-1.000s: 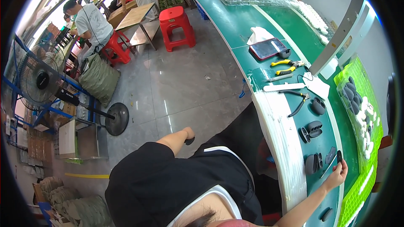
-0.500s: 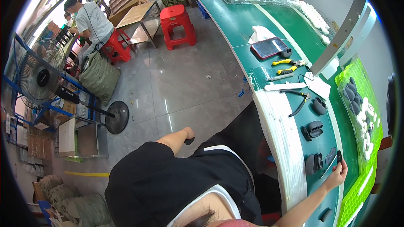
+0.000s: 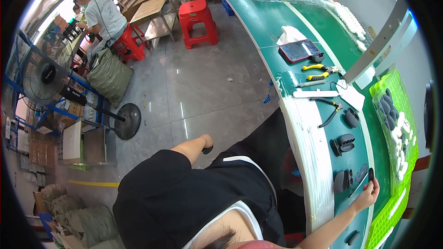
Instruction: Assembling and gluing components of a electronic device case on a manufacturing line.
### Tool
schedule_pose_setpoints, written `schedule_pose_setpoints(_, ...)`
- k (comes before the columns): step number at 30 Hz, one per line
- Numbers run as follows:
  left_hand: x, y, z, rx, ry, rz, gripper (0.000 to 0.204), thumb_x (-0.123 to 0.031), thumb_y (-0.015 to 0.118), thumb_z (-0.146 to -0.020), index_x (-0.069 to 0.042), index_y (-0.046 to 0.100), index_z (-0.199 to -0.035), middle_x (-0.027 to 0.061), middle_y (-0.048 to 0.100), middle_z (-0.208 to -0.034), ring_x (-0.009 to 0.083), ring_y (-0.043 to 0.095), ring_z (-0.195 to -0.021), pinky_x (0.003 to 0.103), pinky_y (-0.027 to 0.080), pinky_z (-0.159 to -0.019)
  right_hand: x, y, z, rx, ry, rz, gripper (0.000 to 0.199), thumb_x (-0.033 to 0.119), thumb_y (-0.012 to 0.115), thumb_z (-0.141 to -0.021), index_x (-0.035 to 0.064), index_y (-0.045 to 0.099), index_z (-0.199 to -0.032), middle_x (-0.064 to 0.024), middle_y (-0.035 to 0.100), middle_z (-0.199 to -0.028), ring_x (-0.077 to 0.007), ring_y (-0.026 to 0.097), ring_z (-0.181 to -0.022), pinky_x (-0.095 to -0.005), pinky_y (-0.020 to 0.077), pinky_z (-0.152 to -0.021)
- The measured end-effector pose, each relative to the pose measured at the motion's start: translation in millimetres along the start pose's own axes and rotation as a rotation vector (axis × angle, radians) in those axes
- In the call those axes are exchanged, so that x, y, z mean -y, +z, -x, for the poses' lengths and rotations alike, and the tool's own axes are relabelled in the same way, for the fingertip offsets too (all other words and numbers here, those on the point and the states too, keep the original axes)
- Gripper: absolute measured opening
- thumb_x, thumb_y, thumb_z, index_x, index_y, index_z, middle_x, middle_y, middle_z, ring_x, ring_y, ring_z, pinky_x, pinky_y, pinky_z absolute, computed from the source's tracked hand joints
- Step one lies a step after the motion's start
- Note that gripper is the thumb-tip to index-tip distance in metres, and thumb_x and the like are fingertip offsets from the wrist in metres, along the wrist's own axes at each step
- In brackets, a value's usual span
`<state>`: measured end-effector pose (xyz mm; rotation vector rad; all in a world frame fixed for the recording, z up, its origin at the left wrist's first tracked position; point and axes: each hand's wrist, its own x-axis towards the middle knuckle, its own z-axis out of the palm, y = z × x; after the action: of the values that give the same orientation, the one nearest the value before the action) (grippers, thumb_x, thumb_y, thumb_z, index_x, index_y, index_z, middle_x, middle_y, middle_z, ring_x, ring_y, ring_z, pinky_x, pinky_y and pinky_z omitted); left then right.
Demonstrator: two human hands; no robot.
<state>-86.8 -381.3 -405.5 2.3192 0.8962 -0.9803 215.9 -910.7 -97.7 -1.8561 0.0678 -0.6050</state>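
My right hand (image 3: pixel 368 195) is over the green bench, its fingers closed on a small black oval piece (image 3: pixel 371 174). A thin metal rod (image 3: pixel 358 186) lies beside these fingers; whether they hold it too I cannot tell. Close by are a flat dark piece (image 3: pixel 362 172) and an open black earbud case (image 3: pixel 341 181). Farther along the bench are another open case (image 3: pixel 346 143) and a rounded black case (image 3: pixel 351 117). Away from the bench, over the floor, my left hand (image 3: pixel 206 141) is closed round a small dark rounded object (image 3: pixel 208 150), mostly hidden by the hand.
Yellow-handled pliers (image 3: pixel 318 76), black-handled cutters (image 3: pixel 328 111), a white strip (image 3: pixel 315 94) and a phone (image 3: pixel 299 50) lie farther up the bench. A metal post (image 3: pixel 376 44) rises there. A green tray (image 3: pixel 401 203) lines the right. Red stool (image 3: pixel 198 23) and fan (image 3: pixel 127 121) stand left.
The whole view has shifted slightly. Both hands keep nearly the same places and grips, the right one still at the small black piece.
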Motion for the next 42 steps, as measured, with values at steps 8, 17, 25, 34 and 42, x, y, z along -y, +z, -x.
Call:
schedule_pose_setpoints(8,-1.3,-6.5,1.0,0.073,-0.008,-0.009,0.032,-0.019,0.049,-0.075,-0.001,0.064,-0.097,0.0197,0.059,-0.105,0.0327,0.057,-0.099,0.038,0.045,-0.084,-12.3,-7.6,-6.2,-0.025,-0.060,0.073,0.016,0.010,0.056,-0.082,0.0034,0.063,-0.095,0.0017,0.055,-0.073,-0.0044,0.044,-0.059,-0.0178,0.0348,-0.051)
schedule_pose_setpoints(17,-1.1,-0.2,-1.7,0.022,0.048,-0.020,0.033,-0.023,0.054,-0.074,0.000,0.065,-0.094,0.0218,0.059,-0.103,0.0339,0.057,-0.098,0.039,0.045,-0.084,-3.2,-6.3,-3.6,-0.041,-0.014,0.097,0.015,0.009,0.056,-0.082,0.0032,0.064,-0.094,0.0016,0.056,-0.077,-0.0053,0.043,-0.061,-0.0185,0.0361,-0.054)
schedule_pose_setpoints(25,-7.8,-1.5,0.1,0.008,0.056,-0.004,0.033,-0.022,0.054,-0.073,0.000,0.064,-0.095,0.0217,0.059,-0.104,0.0337,0.057,-0.099,0.038,0.045,-0.085,-8.0,-5.3,-6.0,-0.044,-0.012,0.061,0.014,0.008,0.056,-0.082,0.0027,0.063,-0.093,0.0009,0.056,-0.077,-0.0056,0.044,-0.059,-0.0186,0.0360,-0.053)
schedule_pose_setpoints(34,-9.9,0.2,-1.6,0.035,0.034,0.013,0.033,-0.023,0.054,-0.074,0.000,0.064,-0.096,0.0216,0.060,-0.102,0.0334,0.058,-0.097,0.038,0.045,-0.083,-7.1,-6.0,-4.5,-0.037,-0.026,0.050,0.015,0.007,0.055,-0.082,0.0025,0.063,-0.094,0.0009,0.056,-0.076,-0.0054,0.043,-0.059,-0.0186,0.0355,-0.053)
schedule_pose_setpoints(42,-19.4,-2.1,2.5,0.040,-0.054,0.125,0.033,-0.023,0.050,-0.078,0.001,0.064,-0.094,0.0210,0.060,-0.103,0.0328,0.057,-0.099,0.037,0.045,-0.084,-5.3,-5.7,-4.5,-0.038,-0.016,0.036,0.015,0.007,0.055,-0.082,0.0026,0.063,-0.094,0.0007,0.056,-0.076,-0.0053,0.043,-0.059,-0.0186,0.0355,-0.053)
